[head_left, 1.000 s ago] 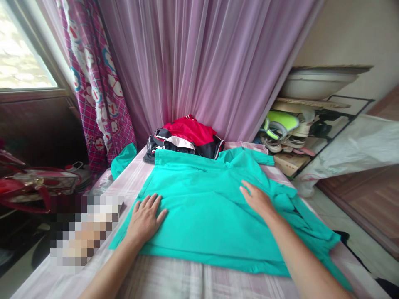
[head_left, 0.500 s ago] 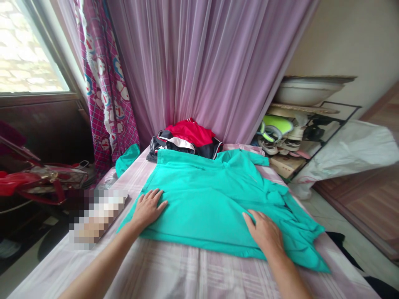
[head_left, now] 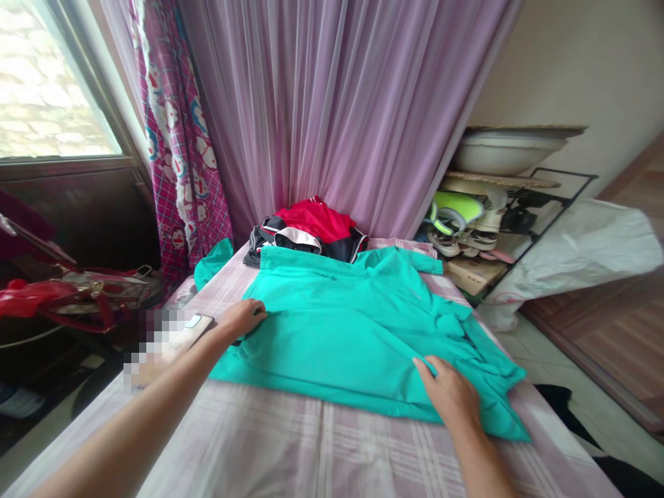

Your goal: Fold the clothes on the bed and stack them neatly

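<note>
**A:** Where are you standing, and what lies in front of you?

**B:** You face a bed covered with a pale pink checked sheet, pushed against mauve curtains. A window sits to your left, and a shelf of shoes to your right. A teal shirt is spread flat across the middle of the bed, its collar end pointing away from you.

**A:** What are your hands doing?

**B:** Your left hand rests at the shirt's left edge, fingers curled. I cannot tell whether they pinch the cloth or only press on it. Your right hand lies flat and open on the near right corner, holding nothing.

**A:** What could go wrong from here?

**B:** The right side of the shirt is bunched, with folds piled near the bed's edge. If you press down there without first spreading it, you likely set creases in. That corner also sits close to the drop, so a firm sweep outward could drag the cloth off the bed.

**A:** Anything else nearby?

**B:** A pile of red and black clothes touches the shirt's far edge. Pushing the shirt away from you could rumple it against that pile. A flat object, partly blurred, lies just beside your left forearm; a sideways move may knock it.
</note>
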`<state>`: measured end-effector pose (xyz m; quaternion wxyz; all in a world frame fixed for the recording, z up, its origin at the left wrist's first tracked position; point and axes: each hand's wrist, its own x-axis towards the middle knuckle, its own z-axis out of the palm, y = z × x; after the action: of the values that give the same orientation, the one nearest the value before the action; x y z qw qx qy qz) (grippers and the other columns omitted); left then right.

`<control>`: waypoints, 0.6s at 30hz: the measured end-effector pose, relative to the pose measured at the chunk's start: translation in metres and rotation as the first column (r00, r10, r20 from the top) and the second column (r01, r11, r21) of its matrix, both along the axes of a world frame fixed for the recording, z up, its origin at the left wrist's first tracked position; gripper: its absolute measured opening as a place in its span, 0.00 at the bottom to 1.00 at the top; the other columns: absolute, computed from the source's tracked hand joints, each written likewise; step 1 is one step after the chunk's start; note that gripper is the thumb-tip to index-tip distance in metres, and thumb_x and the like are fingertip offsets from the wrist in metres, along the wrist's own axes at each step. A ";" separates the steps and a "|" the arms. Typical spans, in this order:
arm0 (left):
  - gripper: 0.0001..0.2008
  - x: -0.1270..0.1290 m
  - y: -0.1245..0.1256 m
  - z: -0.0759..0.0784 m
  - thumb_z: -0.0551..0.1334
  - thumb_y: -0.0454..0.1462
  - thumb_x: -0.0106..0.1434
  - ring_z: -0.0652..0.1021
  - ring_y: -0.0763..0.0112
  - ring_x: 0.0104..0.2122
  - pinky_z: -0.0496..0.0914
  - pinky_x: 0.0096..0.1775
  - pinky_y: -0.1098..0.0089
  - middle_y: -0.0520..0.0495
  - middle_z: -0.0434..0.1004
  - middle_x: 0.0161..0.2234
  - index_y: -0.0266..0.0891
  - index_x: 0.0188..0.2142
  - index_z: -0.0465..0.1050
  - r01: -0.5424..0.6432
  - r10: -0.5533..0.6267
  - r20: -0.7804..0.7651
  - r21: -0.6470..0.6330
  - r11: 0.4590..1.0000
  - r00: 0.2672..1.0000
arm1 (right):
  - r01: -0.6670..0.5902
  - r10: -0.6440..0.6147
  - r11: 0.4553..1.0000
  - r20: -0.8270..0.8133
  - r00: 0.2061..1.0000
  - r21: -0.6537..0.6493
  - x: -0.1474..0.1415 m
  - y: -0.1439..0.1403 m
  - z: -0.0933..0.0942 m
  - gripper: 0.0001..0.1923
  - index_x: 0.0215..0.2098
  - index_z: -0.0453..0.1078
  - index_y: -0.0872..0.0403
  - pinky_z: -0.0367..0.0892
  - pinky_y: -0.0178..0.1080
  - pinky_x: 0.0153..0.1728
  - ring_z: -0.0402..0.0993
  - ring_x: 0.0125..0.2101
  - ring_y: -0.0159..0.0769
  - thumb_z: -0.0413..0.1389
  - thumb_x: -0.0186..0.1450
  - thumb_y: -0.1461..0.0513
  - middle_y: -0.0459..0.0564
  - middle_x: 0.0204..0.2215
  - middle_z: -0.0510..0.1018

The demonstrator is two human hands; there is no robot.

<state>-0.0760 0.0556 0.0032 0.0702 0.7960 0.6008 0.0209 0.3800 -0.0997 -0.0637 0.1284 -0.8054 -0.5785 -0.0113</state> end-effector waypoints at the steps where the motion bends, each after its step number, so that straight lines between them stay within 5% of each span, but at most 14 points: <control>1: 0.14 0.003 0.002 0.001 0.55 0.44 0.64 0.79 0.61 0.43 0.69 0.43 0.67 0.44 0.81 0.41 0.42 0.41 0.77 0.000 0.000 -0.001 0.019 1.000 1.000 | 0.009 -0.009 1.000 -0.005 1.000 0.002 0.000 0.000 0.001 0.20 0.42 0.78 0.49 0.63 0.38 0.31 0.77 0.37 0.42 0.48 0.68 0.50 0.55 0.41 0.82; 5: 0.14 0.013 0.004 -0.003 0.55 0.44 0.65 0.78 0.60 0.46 0.69 0.47 0.65 0.43 0.79 0.43 0.42 0.42 0.77 -0.025 0.026 -0.013 0.082 0.996 1.000 | 0.025 -0.026 0.999 -0.031 0.999 -0.037 0.004 -0.001 0.000 0.22 0.43 0.78 0.49 0.64 0.38 0.31 0.78 0.37 0.44 0.47 0.68 0.48 0.55 0.41 0.82; 8: 0.18 0.018 -0.003 -0.012 0.54 0.42 0.67 0.75 0.57 0.53 0.67 0.53 0.59 0.41 0.75 0.54 0.42 0.52 0.73 -0.064 0.066 -0.012 0.131 0.989 0.998 | 0.014 -0.015 1.000 -0.037 0.999 -0.016 0.007 -0.001 -0.003 0.23 0.46 0.77 0.50 0.66 0.40 0.32 0.78 0.38 0.45 0.47 0.68 0.47 0.56 0.43 0.82; 11: 0.22 0.028 -0.017 -0.023 0.51 0.42 0.69 0.69 0.55 0.60 0.62 0.59 0.53 0.42 0.69 0.61 0.44 0.60 0.67 -0.048 0.048 0.008 0.227 0.973 0.999 | -0.058 0.055 0.979 0.022 0.998 0.194 0.002 -0.001 -0.002 0.25 0.52 0.74 0.53 0.68 0.43 0.40 0.77 0.44 0.46 0.46 0.68 0.49 0.58 0.48 0.79; 14: 0.23 0.044 -0.034 -0.035 0.51 0.46 0.69 0.64 0.56 0.64 0.56 0.64 0.50 0.45 0.67 0.63 0.47 0.61 0.66 0.060 -0.066 0.011 0.307 0.950 0.998 | -0.190 0.150 0.903 0.133 0.980 0.385 -0.019 0.000 0.001 0.26 0.57 0.70 0.56 0.62 0.48 0.54 0.70 0.55 0.48 0.44 0.70 0.51 0.60 0.56 0.74; 18: 0.28 0.062 -0.049 -0.050 0.50 0.52 0.69 0.61 0.55 0.66 0.51 0.65 0.47 0.45 0.63 0.65 0.48 0.64 0.63 0.107 -0.104 -0.023 0.272 0.956 0.994 | -0.393 0.347 0.889 0.216 0.913 0.235 -0.053 0.002 -0.003 0.25 0.63 0.65 0.49 0.52 0.54 0.61 0.60 0.62 0.46 0.44 0.71 0.52 0.54 0.63 0.67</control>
<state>-0.0143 0.0061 -0.0473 -0.0417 0.8291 0.5491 0.0966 0.3267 -0.0978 -0.0670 0.1890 -0.6505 -0.7233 -0.1340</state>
